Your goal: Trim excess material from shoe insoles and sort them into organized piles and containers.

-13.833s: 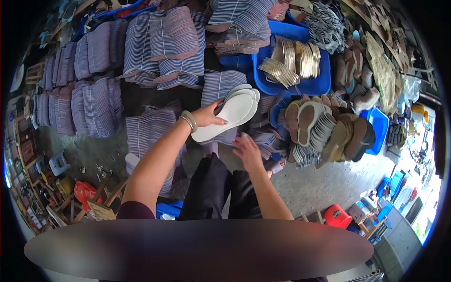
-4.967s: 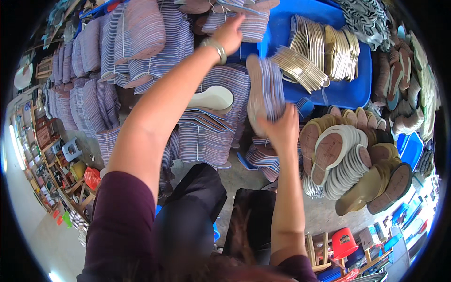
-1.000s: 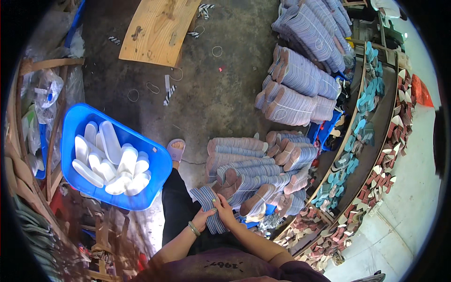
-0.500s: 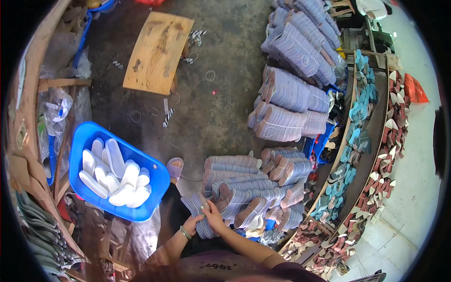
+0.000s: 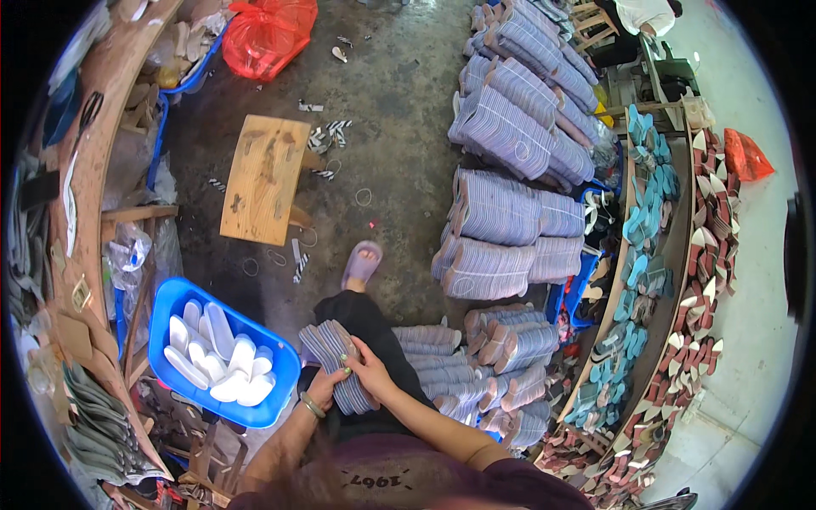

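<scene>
Holding a bundle of striped insoles [image 5: 336, 365] over the lap, at six o'clock in the view, the left hand [image 5: 320, 389] cups it from below while the right hand [image 5: 367, 372] presses on top, fingers of both curled closed around the stack. A blue tub [image 5: 170, 299] of white soles [image 5: 212, 357] sits at eight o'clock; more banded bundles [image 5: 501, 204] lie at two o'clock on the floor. To handle it well, keep the stack's edges aligned and squeezed evenly so no insole slips out.
</scene>
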Demonstrator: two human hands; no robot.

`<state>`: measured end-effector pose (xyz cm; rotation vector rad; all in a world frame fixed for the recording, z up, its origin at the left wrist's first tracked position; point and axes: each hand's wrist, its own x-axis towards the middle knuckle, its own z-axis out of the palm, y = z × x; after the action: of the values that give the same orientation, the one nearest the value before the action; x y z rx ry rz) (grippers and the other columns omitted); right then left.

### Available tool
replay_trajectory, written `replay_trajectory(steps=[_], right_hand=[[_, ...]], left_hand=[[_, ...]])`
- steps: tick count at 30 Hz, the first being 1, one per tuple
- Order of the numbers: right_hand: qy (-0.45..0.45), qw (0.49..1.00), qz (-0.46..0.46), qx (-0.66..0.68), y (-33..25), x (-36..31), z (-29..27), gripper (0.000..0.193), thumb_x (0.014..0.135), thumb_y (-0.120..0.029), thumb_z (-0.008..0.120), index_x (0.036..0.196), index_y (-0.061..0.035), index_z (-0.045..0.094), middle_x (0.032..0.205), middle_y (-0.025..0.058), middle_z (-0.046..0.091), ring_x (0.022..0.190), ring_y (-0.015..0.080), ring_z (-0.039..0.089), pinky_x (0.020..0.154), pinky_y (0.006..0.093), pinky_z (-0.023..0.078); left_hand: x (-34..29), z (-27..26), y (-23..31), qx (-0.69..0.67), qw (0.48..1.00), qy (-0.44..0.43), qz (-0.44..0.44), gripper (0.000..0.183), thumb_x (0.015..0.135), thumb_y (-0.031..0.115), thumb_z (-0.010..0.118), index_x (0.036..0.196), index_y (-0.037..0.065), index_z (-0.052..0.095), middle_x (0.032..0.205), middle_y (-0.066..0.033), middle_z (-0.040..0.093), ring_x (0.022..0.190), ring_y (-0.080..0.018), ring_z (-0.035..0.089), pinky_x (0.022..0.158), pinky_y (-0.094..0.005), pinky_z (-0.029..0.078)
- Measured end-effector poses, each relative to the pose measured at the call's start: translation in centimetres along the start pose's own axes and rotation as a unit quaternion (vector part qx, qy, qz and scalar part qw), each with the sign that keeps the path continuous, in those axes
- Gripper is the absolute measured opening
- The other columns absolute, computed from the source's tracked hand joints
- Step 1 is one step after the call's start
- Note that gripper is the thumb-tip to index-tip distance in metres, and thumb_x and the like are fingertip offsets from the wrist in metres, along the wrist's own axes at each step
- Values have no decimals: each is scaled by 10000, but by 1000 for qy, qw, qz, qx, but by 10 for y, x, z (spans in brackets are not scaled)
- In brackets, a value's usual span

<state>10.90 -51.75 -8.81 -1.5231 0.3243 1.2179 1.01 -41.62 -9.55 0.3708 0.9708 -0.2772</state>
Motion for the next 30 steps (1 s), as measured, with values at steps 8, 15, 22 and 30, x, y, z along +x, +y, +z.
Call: replay_trajectory(steps=[8,15,22,30], right_hand=[[-10,998,-13,68,-168,104,-116,563,868,-56,544,1388,-28,330,1334,123,445,1193,187,440,991,293,350],[63,981,43,177,-294,171,-204,534,906,-64,498,1403,-43,302,1362,105,419,1221,191,423,1016,305,336],[147,972,84,163,-366,283,-227,543,902,-56,493,1407,-38,294,1374,114,412,1236,194,409,1028,301,316],[99,977,116,151,-451,380,-234,536,893,-48,490,1401,-38,319,1381,101,408,1249,185,399,1039,293,295]], left_hand=[[143,154,90,44,999,-13,-2,469,792,87,627,1231,14,477,1104,-62,587,982,-179,578,877,-318,459],[250,287,156,115,993,-31,-15,574,774,68,650,1288,26,398,1156,-87,570,1045,-174,557,929,-318,431],[358,342,249,75,989,-40,-123,573,763,88,657,1267,-7,403,1149,-103,570,1036,-176,562,929,-312,434],[414,387,333,33,986,99,-129,579,756,33,636,1277,43,385,1099,-67,563,973,-158,567,860,-303,461]])
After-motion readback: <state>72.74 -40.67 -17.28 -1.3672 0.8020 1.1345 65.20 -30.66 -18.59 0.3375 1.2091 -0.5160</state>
